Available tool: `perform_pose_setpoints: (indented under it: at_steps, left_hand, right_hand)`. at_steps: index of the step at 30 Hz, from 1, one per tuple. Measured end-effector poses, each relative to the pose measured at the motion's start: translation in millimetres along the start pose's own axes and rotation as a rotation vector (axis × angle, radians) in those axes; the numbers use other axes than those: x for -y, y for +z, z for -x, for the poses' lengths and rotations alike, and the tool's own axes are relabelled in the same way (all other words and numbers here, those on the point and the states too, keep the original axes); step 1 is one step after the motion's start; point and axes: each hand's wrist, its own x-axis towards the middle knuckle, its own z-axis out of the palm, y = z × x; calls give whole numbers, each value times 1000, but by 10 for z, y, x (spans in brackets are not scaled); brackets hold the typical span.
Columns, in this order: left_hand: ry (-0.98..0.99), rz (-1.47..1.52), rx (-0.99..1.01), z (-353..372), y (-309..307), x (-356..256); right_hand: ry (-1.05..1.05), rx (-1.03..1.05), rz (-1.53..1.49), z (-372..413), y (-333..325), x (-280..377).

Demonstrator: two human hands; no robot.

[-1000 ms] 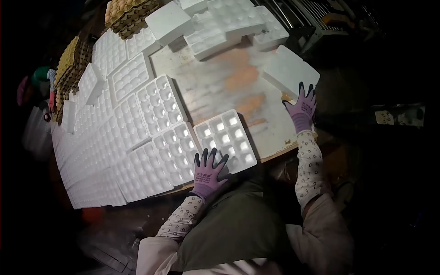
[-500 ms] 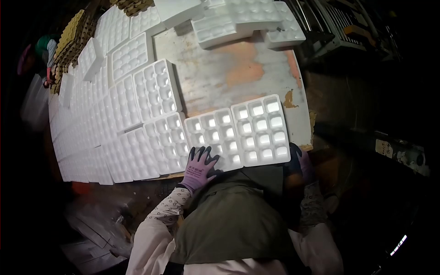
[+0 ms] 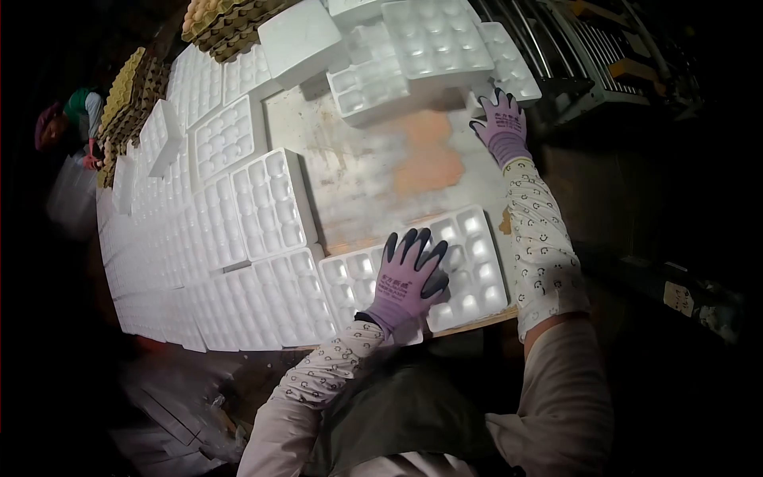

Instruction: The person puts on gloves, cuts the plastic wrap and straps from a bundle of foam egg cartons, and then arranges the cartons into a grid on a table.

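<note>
Gloved in lilac with dark fingertips, my left hand is open, its fingers spread over two white foam trays with rounded cups. Beneath and left of it lies one foam tray; to its right is another foam tray, along the near table edge. My right hand, in a matching glove, is stretched to the far right of the table. Its fingers are apart, the tips right at the near edge of a foam tray. Beside that stands a raised foam tray on other trays.
Rows of foam trays cover the table's left side. Egg cartons are stacked at the far left, near a person. A worn table surface shows in the middle. A roller conveyor stands at the far right.
My right hand has moved from the near table edge up to the trays at the far right. My left hand has shifted right, across the near trays. The view has tilted slightly.
</note>
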Motion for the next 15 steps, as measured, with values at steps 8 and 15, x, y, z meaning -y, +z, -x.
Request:
perform_pose_setpoints:
  at_steps: [8, 15]
  left_hand:
    - [-120, -360, -363, -2309, -423, 988]
    - [22, -431, -415, -2632, -387, 1229]
  right_hand:
    - [-72, 48, -20, 901, -175, -428]
    - [-84, 133, -200, 3194, -543, -804]
